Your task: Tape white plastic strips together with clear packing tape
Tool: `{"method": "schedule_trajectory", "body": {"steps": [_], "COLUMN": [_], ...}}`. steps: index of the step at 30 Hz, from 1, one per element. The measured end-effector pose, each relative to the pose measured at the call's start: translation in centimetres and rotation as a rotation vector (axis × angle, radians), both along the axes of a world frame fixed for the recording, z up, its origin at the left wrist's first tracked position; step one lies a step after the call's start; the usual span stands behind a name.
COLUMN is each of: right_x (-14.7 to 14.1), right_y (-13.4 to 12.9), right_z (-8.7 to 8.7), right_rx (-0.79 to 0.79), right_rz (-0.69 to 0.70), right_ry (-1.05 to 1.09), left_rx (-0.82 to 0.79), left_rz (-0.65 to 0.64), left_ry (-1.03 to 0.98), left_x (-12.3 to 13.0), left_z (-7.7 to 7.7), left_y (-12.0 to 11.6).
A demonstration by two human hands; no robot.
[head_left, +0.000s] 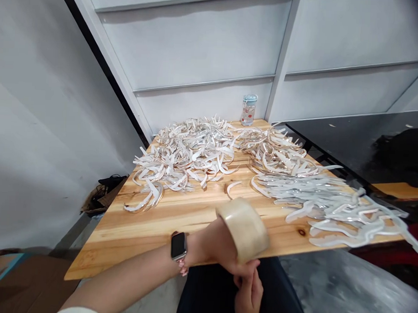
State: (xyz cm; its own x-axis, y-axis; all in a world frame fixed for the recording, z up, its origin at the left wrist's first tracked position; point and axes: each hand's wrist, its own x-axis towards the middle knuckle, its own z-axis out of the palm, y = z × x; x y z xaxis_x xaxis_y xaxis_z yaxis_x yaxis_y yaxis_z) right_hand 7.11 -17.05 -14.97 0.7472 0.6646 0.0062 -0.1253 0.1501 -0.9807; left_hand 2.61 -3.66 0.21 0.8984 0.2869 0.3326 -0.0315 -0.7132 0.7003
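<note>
walls: grey panelled walls (200,45) at far and left
table: pine tabletop (178,224), corner pointing far
strips: three heaps of curled white strips (184,155), too many to count
jar: one glass jar (249,110) at far edge
tape: one roll of clear packing tape (242,229) resting around the left hand (219,244), over the near edge
left arm: reaching rightward from near left, smartwatch (179,246) on wrist
right hand (247,294): below the table edge, touching the left hand
grip: left hand curled, right loosely bent; cannot tell whether either grips the roll

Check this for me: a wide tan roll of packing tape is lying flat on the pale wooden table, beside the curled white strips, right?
Not quite. The head view shows the wide tan roll of packing tape looped around the left hand, held above the pale wooden table, not lying on it. The curled white strips are there.
</note>
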Motion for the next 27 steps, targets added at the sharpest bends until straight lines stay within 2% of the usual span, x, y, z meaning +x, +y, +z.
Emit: {"method": "schedule_trajectory", "body": {"steps": [1,2,3,4,6,7,9,13,15,16,19,21,23,25,27], "right_x": [0.2,0.4,0.5,0.5,0.4,0.3,0.2,0.2,0.3,0.4,0.5,0.5,0.5,0.6,0.6], "right_y": [0.0,-0.1,-0.1,-0.1,-0.1,-0.1,-0.1,-0.2,-0.2,-0.2,-0.3,-0.3,-0.4,-0.5,-0.5], "right_z": [0.1,0.2,0.3,0.4,0.6,0.6,0.7,0.7,0.8,0.8,0.8,0.6,0.2,-0.2,-0.4], "right_rx": [-0.005,-0.011,-0.016,-0.018,-0.015,-0.012,-0.006,0.007,0.007,0.005,0.005,0.007,0.006,0.007,0.007], "right_rz": [0.012,0.022,0.031,0.042,0.054,0.056,0.055,0.052,0.052,0.052,0.052,0.053,0.05,0.043,0.029], "right_ry": [0.002,0.014,0.028,0.038,0.047,0.048,0.05,0.054,0.056,0.056,0.05,0.044,0.039,0.029,0.018], "left_rx": [-0.022,-0.109,-0.24,-0.408,-0.578,-0.61,-0.584,-0.331,-0.321,-0.368,-0.658,-0.67,-0.554,-0.343,-0.228], "left_rz": [-0.046,-0.034,0.045,0.18,0.376,0.422,0.372,0.081,0.108,0.154,0.309,0.313,0.226,0.097,0.07], "left_ry": [-0.002,-0.015,-0.05,-0.118,-0.227,-0.267,-0.261,-0.037,-0.016,-0.034,-0.172,-0.2,-0.129,0.001,0.043], "left_x": [0.5,0.9,1.2,1.3,1.2,0.9,0.4,0.2,0.6,0.8,0.7,0.3,-0.1,0.0,0.2], "left_z": [-0.1,-0.1,-0.3,-0.4,-0.5,-0.5,-0.3,0.5,0.7,0.7,0.6,0.5,0.4,0.4,0.4], "left_y": [0.1,0.4,0.9,1.5,2.4,2.6,2.1,0.2,0.2,0.5,2.0,2.3,1.5,0.6,0.2]}}
